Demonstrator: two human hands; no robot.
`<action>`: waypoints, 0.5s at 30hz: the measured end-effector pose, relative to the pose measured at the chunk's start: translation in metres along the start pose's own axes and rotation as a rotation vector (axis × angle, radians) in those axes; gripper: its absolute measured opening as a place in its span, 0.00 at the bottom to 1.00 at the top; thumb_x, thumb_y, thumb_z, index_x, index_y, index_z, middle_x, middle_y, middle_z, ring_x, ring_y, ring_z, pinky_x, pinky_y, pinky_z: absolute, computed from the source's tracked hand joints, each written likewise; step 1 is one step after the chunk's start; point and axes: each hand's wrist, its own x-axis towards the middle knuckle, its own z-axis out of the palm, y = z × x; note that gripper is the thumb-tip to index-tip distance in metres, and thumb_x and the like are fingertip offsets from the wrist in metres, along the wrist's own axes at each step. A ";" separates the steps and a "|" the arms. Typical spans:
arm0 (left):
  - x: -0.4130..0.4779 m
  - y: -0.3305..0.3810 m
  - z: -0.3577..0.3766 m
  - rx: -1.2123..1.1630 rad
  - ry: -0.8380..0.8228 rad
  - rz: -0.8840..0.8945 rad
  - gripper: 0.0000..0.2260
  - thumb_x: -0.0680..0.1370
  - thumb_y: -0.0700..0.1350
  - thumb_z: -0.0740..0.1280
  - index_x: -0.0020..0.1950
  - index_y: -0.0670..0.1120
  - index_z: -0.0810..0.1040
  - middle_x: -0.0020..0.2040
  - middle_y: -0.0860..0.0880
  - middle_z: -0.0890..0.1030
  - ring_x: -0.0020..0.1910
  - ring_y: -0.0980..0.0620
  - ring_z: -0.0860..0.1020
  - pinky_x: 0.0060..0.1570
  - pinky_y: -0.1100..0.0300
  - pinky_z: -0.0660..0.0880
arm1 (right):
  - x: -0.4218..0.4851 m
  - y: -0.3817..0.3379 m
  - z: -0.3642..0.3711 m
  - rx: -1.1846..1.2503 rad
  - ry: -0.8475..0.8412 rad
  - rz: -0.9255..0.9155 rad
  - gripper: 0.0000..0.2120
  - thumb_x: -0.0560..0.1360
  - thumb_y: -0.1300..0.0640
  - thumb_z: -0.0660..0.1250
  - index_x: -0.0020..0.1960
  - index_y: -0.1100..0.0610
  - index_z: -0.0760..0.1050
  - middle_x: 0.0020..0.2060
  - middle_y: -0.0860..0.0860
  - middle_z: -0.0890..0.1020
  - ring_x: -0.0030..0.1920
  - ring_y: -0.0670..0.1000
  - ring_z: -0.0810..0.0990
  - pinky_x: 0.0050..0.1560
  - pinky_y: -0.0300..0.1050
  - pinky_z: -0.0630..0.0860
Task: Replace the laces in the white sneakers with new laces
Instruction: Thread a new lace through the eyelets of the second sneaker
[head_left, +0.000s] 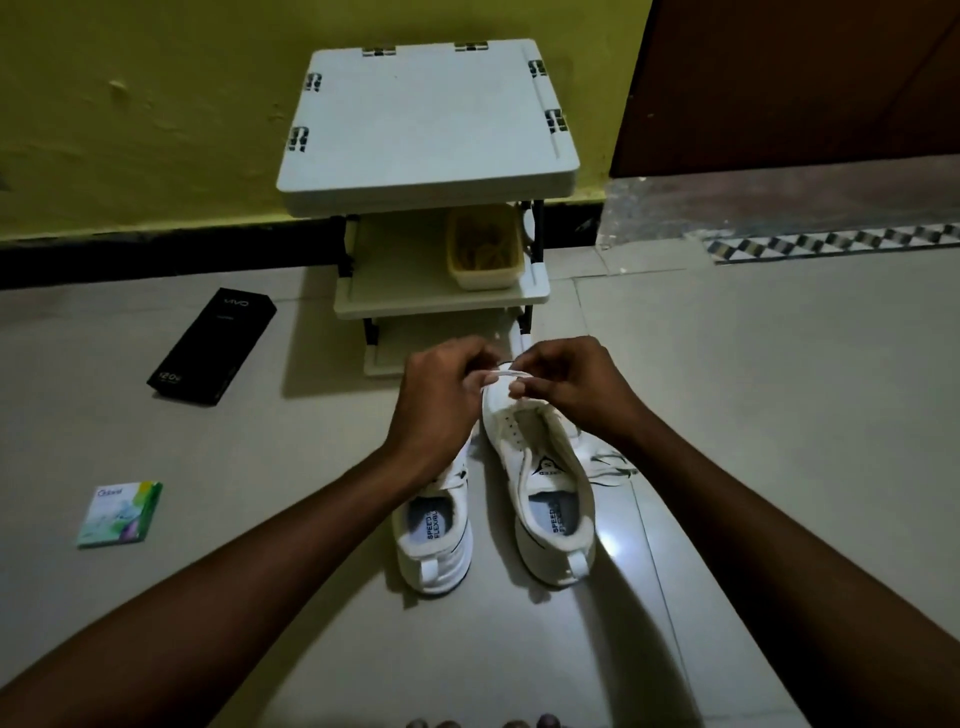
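Observation:
Two white sneakers stand side by side on the floor, heels toward me. The right sneaker (545, 488) has bare eyelets and its tongue folded open. My left wrist hides the front of the left sneaker (434, 540). A short stretch of white lace (506, 372) runs between my hands over the toe end of the right sneaker. My left hand (441, 395) pinches one end of it and my right hand (569, 384) pinches the other. A loose heap of lace (610, 462) lies on the floor right of the right sneaker.
A white shelf rack (431, 119) stands against the yellow wall just beyond the shoes, with a plastic tub (485, 249) on its middle shelf. A black phone box (213, 345) and a small green-white box (120, 513) lie on the floor at left.

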 end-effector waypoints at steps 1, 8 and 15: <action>-0.002 0.000 0.001 -0.003 0.005 -0.014 0.07 0.76 0.36 0.73 0.49 0.47 0.84 0.43 0.54 0.83 0.42 0.64 0.79 0.42 0.73 0.71 | -0.002 0.000 0.000 0.010 -0.009 -0.011 0.04 0.73 0.60 0.76 0.48 0.57 0.85 0.38 0.52 0.87 0.43 0.53 0.86 0.51 0.56 0.83; -0.013 -0.008 0.028 0.086 -0.184 -0.293 0.14 0.74 0.49 0.77 0.56 0.47 0.80 0.47 0.53 0.82 0.46 0.57 0.80 0.46 0.64 0.76 | -0.008 0.014 0.003 -0.056 0.205 0.132 0.08 0.77 0.57 0.70 0.40 0.54 0.81 0.30 0.45 0.81 0.31 0.44 0.78 0.36 0.42 0.73; -0.017 -0.001 0.056 0.239 -0.299 -0.385 0.19 0.69 0.59 0.71 0.47 0.45 0.74 0.48 0.44 0.78 0.50 0.43 0.79 0.41 0.57 0.69 | -0.013 0.028 0.002 -0.202 0.157 0.261 0.05 0.72 0.57 0.75 0.37 0.55 0.85 0.31 0.47 0.83 0.34 0.42 0.79 0.39 0.38 0.72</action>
